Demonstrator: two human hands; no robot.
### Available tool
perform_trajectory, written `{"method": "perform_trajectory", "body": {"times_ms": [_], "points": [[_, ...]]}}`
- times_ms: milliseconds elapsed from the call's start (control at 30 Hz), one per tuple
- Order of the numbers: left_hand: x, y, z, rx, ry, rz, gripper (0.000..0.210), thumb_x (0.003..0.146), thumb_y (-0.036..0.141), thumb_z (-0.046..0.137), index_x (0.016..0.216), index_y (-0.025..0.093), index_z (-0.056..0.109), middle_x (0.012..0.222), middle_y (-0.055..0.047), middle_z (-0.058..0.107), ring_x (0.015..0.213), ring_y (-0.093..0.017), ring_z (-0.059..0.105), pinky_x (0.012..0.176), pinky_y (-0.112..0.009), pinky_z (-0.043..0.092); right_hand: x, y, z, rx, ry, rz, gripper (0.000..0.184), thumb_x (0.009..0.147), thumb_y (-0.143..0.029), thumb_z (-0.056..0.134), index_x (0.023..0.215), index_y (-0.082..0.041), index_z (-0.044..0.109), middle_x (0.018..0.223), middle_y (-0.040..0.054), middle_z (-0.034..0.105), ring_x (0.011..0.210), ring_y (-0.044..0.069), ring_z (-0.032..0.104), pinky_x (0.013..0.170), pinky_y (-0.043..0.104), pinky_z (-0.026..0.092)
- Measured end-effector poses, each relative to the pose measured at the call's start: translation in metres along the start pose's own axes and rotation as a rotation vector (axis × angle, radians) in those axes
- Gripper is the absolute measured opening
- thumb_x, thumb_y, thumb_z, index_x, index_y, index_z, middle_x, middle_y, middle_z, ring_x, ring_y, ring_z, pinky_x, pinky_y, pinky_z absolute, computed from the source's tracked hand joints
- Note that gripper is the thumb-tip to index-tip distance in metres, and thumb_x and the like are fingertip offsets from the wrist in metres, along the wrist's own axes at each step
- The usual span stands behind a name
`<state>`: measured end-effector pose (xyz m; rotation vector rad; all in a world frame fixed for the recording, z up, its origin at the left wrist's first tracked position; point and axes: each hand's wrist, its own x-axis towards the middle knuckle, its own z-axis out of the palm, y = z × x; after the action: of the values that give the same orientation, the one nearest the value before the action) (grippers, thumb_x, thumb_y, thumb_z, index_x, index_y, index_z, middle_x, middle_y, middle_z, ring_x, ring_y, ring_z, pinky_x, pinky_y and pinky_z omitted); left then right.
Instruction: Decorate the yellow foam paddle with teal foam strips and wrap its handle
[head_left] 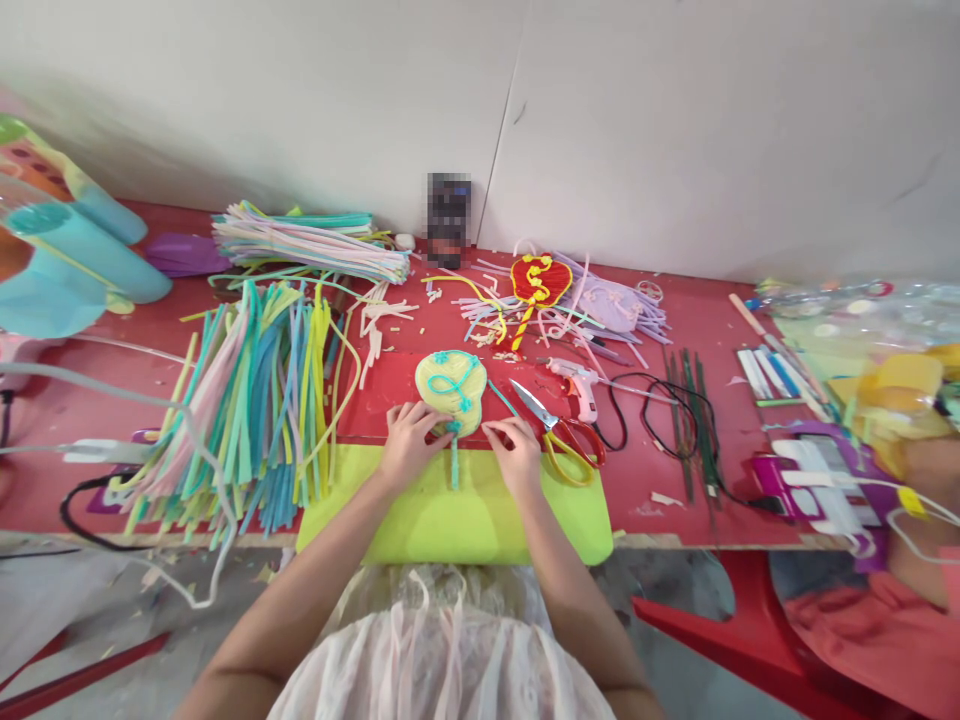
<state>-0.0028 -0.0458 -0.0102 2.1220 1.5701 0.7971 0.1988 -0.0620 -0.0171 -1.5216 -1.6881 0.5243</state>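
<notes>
A pale yellow fan (468,372) made of pipe cleaners lies flat, with a teal loop, small teal flowers and a short teal handle (454,470). My left hand (411,440) is closed on its lower left edge, close to where the handle joins. Beside the lower right edge, my right hand (514,445) has thumb and forefinger pinched together; whatever is between them is too small to make out. A thin teal strand (501,396) runs just above the right hand. Red-and-yellow scissors (551,425) lie to the right, blades partly apart. Beneath my hands is a lime green board (480,520).
Pipe cleaner bundles (247,400) fill the left side. A red fan (540,280) and lilac pipe cleaners lie behind. A pink glue gun (579,385) with a black cord rests at right. A phone-like dark object (448,222) stands against the wall. Another person sits far right.
</notes>
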Motion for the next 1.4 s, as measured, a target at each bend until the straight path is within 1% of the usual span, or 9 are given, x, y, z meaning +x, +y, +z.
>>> {"method": "perform_trajectory", "body": {"times_ms": [333,467,600,767,933,1033,1200,1267,1400], "points": [[-0.001,0.000,-0.004,-0.039,0.054,-0.021,0.021,0.078,0.036,0.062,0.097,0.027,0.065,0.094,-0.003,0.063,0.092,-0.020,0.053,0.088,-0.038,0.030,0.001,-0.004,-0.002,0.038,0.035,0.039,0.021,0.086,-0.035,0.052,0.089,-0.020,0.067,0.083,0.0050,0.062,0.074,0.016,0.055,0.073,0.030,0.046],[-0.001,-0.007,-0.011,-0.132,0.272,-0.172,0.019,0.087,0.031,0.047,0.086,0.022,0.064,0.086,-0.003,0.062,0.085,-0.018,0.054,0.083,-0.035,0.036,0.005,-0.010,-0.008,0.114,0.028,0.087,0.030,0.091,-0.033,0.041,0.106,-0.020,0.064,0.076,0.0040,0.061,0.068,0.014,0.055,0.069,0.028,0.046],[0.001,-0.019,-0.016,-0.338,0.495,-0.369,0.023,0.088,0.034,0.044,0.081,0.019,0.060,0.078,-0.002,0.059,0.075,-0.015,0.054,0.071,-0.028,0.042,0.014,-0.019,-0.010,0.168,-0.109,0.089,0.044,0.092,-0.031,0.035,0.135,-0.021,0.040,0.059,-0.0032,0.053,0.051,0.011,0.047,0.058,0.024,0.044],[0.004,-0.023,-0.016,-0.453,0.558,-0.446,0.022,0.086,0.036,0.046,0.081,0.019,0.060,0.075,-0.001,0.057,0.072,-0.014,0.053,0.067,-0.025,0.043,0.029,-0.024,-0.006,0.015,-0.228,-0.007,0.044,0.090,-0.031,0.038,0.133,-0.022,0.044,0.056,-0.0023,0.054,0.046,0.012,0.047,0.052,0.023,0.042],[0.003,-0.020,-0.017,-0.460,0.556,-0.426,0.022,0.086,0.035,0.046,0.082,0.018,0.061,0.081,-0.003,0.059,0.078,-0.014,0.055,0.073,-0.026,0.043,0.034,-0.005,-0.028,-0.076,-0.038,0.056,0.042,0.089,-0.034,0.042,0.128,-0.022,0.049,0.073,0.0027,0.063,0.057,0.014,0.054,0.062,0.027,0.046],[0.004,-0.020,-0.018,-0.446,0.554,-0.423,0.022,0.086,0.034,0.046,0.082,0.018,0.061,0.081,-0.002,0.060,0.078,-0.014,0.055,0.074,-0.027,0.043,0.030,0.018,-0.055,-0.169,0.097,0.056,0.030,0.085,-0.038,0.049,0.104,-0.021,0.065,0.084,0.0062,0.063,0.067,0.015,0.056,0.070,0.030,0.047],[0.004,-0.020,-0.016,-0.423,0.544,-0.415,0.023,0.086,0.035,0.046,0.081,0.018,0.061,0.078,-0.002,0.059,0.074,-0.014,0.054,0.070,-0.026,0.043,0.004,0.052,-0.091,-0.297,0.092,0.005,0.027,0.080,-0.041,0.057,0.095,-0.022,0.068,0.093,0.0079,0.062,0.086,0.021,0.058,0.084,0.038,0.045],[0.004,-0.020,-0.015,-0.418,0.546,-0.415,0.023,0.086,0.035,0.046,0.080,0.018,0.060,0.078,-0.002,0.059,0.073,-0.014,0.054,0.069,-0.025,0.043,-0.007,0.062,-0.099,-0.309,0.099,0.022,0.027,0.081,-0.042,0.056,0.095,-0.022,0.068,0.093,0.0082,0.063,0.087,0.021,0.058,0.083,0.036,0.046],[0.004,-0.021,-0.012,-0.402,0.537,-0.400,0.022,0.086,0.034,0.047,0.080,0.019,0.061,0.077,-0.002,0.058,0.072,-0.014,0.053,0.069,-0.026,0.043,-0.006,0.081,-0.109,-0.389,0.329,0.196,0.036,0.084,-0.045,0.048,0.090,-0.016,0.067,0.078,0.0088,0.063,0.068,0.018,0.055,0.068,0.032,0.045]]}}
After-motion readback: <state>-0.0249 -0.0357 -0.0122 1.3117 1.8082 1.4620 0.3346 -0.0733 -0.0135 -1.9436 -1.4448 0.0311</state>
